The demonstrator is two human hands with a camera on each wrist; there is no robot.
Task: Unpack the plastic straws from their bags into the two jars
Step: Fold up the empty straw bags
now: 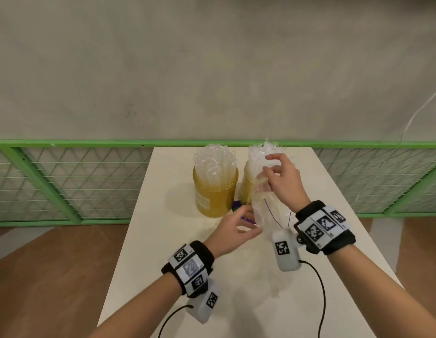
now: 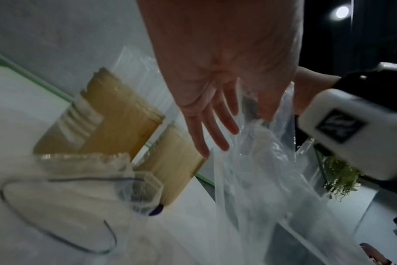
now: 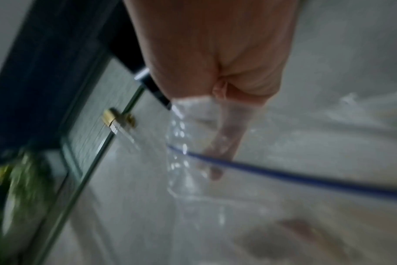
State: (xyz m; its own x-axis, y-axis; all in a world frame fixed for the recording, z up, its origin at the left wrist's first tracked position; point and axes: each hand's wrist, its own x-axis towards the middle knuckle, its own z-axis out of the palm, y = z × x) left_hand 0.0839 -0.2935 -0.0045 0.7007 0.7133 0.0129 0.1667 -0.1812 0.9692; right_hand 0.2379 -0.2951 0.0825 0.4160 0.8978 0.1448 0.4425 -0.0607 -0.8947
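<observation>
Cream worktop (image 1: 236, 289) against a grey wall with green mesh fencing. Near: left hand (image 1: 233, 231), fingers straight and relaxed, touching the lower end of a clear bag (image 1: 259, 211). Right hand (image 1: 281, 178) pinches the bag's upper part, held upright. Behind: two amber jars, left jar (image 1: 215, 191) and right jar (image 1: 247, 185), both holding clear straws (image 1: 213, 158).

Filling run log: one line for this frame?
left hand: open, at bag | right hand: pinching bag | jars: both hold straws
</observation>
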